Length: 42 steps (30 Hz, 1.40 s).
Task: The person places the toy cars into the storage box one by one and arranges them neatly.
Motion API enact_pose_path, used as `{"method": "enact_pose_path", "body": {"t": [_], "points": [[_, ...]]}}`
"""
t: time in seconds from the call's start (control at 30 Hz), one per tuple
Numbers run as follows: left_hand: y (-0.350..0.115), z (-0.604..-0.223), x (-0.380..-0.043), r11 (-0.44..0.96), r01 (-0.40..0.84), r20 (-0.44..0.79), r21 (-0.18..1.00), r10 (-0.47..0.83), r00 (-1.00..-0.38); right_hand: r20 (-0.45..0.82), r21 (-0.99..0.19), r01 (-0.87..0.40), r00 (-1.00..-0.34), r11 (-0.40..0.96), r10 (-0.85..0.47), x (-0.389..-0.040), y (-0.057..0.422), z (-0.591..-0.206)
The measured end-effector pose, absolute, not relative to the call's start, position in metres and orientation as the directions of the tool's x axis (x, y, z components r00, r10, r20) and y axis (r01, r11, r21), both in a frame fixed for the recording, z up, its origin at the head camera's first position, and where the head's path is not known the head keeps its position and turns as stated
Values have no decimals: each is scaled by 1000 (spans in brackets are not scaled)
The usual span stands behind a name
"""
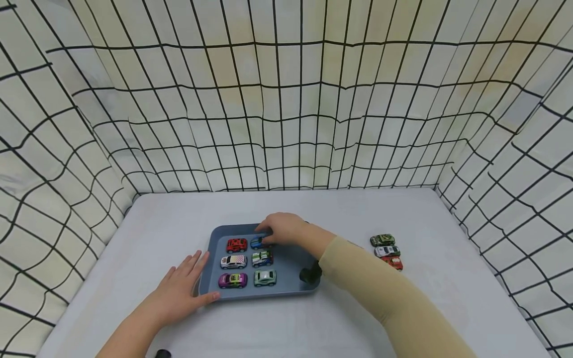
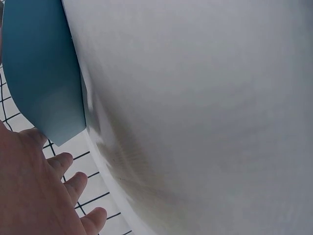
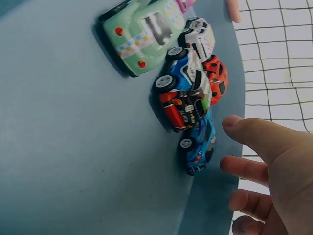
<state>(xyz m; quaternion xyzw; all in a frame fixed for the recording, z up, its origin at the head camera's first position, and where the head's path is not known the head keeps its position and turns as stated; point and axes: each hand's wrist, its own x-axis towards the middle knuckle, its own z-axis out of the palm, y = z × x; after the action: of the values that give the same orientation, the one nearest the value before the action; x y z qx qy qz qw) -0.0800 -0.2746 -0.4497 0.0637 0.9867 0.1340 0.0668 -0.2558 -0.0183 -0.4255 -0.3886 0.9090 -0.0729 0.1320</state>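
Observation:
A blue-grey tray (image 1: 286, 268) holds several toy cars in two columns. My right hand (image 1: 286, 228) is over its far side beside a blue toy car (image 3: 199, 144); the right wrist view shows the fingers spread and apart from it. Near that car stand a red car (image 1: 236, 245), a white car (image 1: 233, 262) and a white, green and blue car (image 1: 261, 258). Closer to me are a purple car (image 1: 232, 280) and a mint green car (image 1: 265, 278). My left hand (image 1: 179, 291) lies with fingers extended at the tray's left edge, thumb by the near corner.
Right of the tray, on the white tabletop (image 1: 340, 318), a camouflage green car (image 1: 382, 240), a white car (image 1: 387, 251) and a red car (image 1: 392, 262) stand in a column. A white wall with a black grid (image 1: 286, 119) surrounds the table's back and sides.

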Motion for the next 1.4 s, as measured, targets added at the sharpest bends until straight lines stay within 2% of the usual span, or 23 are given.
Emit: {"method": "enact_pose_path", "body": {"t": [0.77,1.1,1.4], "points": [[-275,-449,-81,954,114,-116,276,151,-982,-98,-342,-646,-698,683,-709,-251,29,-405],[-276,-452,-81,951,115,-105,286,151,-983,-49,-370,-618,-732,694,-679,-250,64,-401],[-277,-451,-80,951,124,-92,284,155,-984,-65,-392,-560,-774,730,-630,-245,111,-400]]}}
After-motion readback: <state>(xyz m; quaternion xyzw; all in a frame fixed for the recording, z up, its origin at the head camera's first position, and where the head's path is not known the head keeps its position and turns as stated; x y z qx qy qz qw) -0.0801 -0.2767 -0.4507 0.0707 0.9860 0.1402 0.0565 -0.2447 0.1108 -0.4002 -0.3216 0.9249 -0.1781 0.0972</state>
